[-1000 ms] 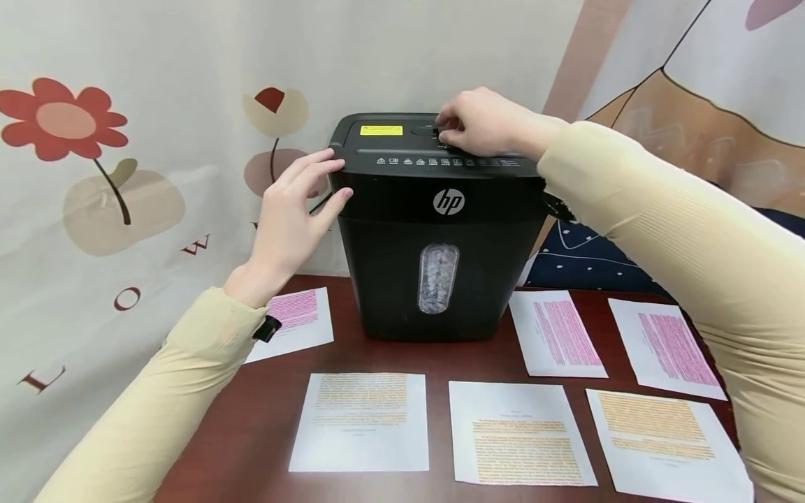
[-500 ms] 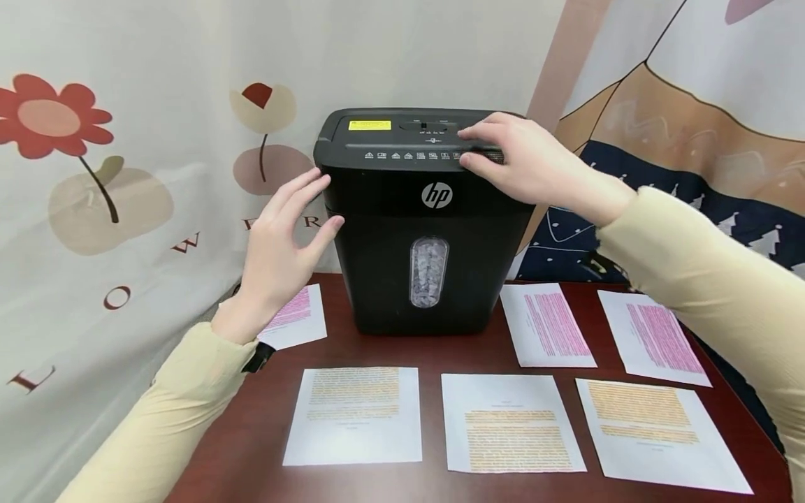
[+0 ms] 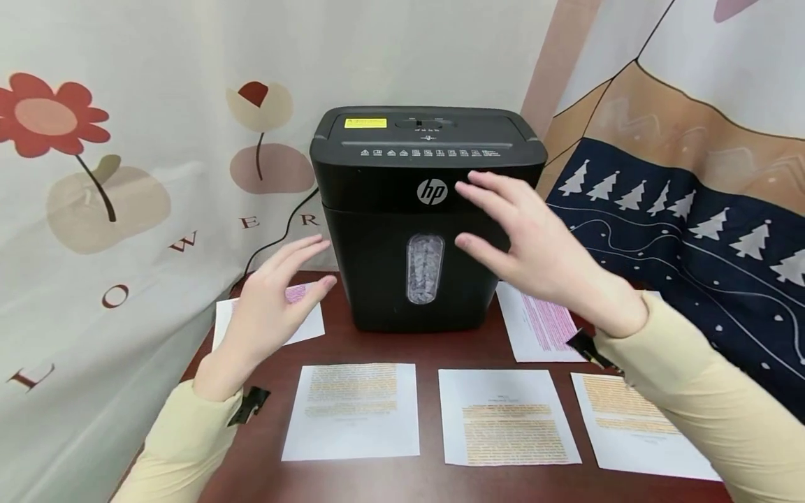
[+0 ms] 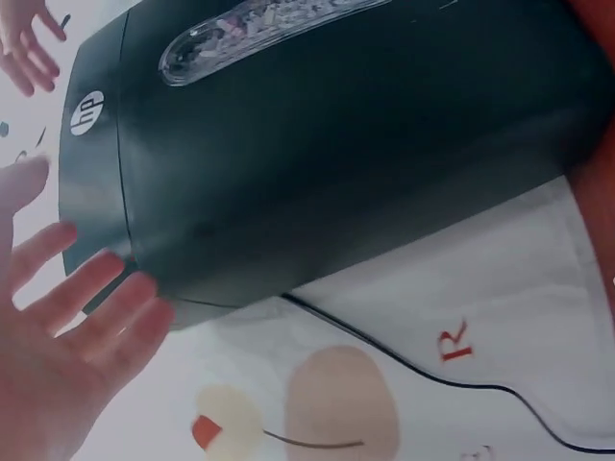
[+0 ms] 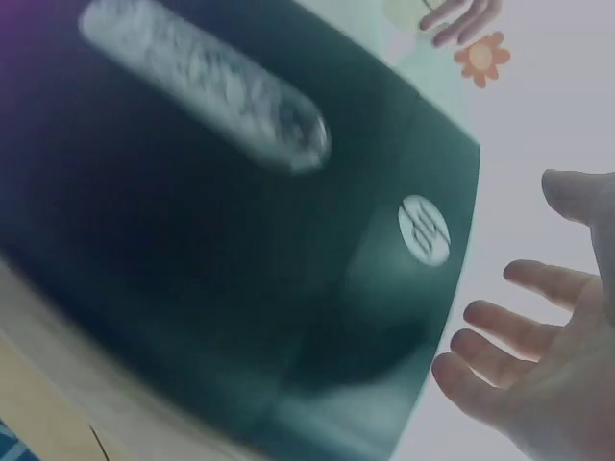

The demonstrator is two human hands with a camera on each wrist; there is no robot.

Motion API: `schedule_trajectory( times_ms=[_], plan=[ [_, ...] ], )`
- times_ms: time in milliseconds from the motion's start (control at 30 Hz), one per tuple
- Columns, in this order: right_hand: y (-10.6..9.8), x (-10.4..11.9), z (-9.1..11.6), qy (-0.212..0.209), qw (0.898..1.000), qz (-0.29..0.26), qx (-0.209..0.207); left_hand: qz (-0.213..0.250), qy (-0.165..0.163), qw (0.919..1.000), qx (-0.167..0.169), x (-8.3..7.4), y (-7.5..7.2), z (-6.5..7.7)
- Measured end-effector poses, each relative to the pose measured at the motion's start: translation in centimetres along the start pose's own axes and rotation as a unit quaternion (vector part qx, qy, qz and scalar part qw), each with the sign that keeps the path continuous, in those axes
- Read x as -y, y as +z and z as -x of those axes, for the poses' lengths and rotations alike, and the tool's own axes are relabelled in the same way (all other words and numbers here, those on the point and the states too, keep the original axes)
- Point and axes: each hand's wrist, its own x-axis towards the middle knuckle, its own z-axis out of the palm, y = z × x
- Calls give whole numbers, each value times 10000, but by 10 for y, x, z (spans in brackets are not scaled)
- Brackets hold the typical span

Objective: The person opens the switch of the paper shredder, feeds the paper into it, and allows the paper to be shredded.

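A black paper shredder [image 3: 377, 272] with a white HP logo stands upright at the back of the table. Shredded paper shows through its clear front window [image 3: 425, 269]. A slider switch [image 3: 419, 124] and a yellow label [image 3: 365, 123] are on its lid. My left hand [image 3: 267, 300] hovers left of the shredder with fingers spread, holding nothing. In front of the shredder's right half, my right hand [image 3: 534, 241] is raised with its fingers extended and nothing in it. Both wrist views show the same spread fingers beside the shredder's black body [image 4: 317, 182].
Printed sheets lie on the dark red table [image 3: 352, 485]: orange-marked ones in front, such as the middle sheet [image 3: 509, 384], and pink-marked ones beside the shredder, such as the right sheet [image 3: 512, 321]. A black cord [image 3: 283, 237] runs down the patterned curtain [image 3: 157, 42] at left.
My right hand has left the switch area on the lid and moved down toward me. My left hand has come away from the shredder's upper left corner and dropped lower.
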Motion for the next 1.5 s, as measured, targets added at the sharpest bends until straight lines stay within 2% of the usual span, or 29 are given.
schedule_trajectory(
  times_ms=[133,367,500,600,800,967,1100,1267,1500],
  plan=[
    [26,3,16,-57,9998,-107,177,-182,-206,9988,409,8,2,21],
    [78,5,45,-7,9988,-347,331,-219,-398,9952,866,18,14,49],
    [108,7,59,-129,9983,-348,442,-365,-624,9898,1227,24,21,66],
    [128,7,69,-55,9977,-312,603,-457,-747,9857,1441,29,27,76],
    [163,6,89,164,9923,-316,1183,-694,-826,9765,1869,43,41,94],
    [189,3,98,434,9800,-475,1882,-829,-1047,9641,2294,57,52,102],
    [208,2,99,573,9710,-585,2247,-901,-1154,9559,2547,68,61,104],
    [223,2,97,684,9628,-631,2538,-813,-1206,9456,2909,75,71,105],
    [233,5,91,788,9551,-517,2809,-874,-1449,9304,3253,80,70,106]
  ],
)
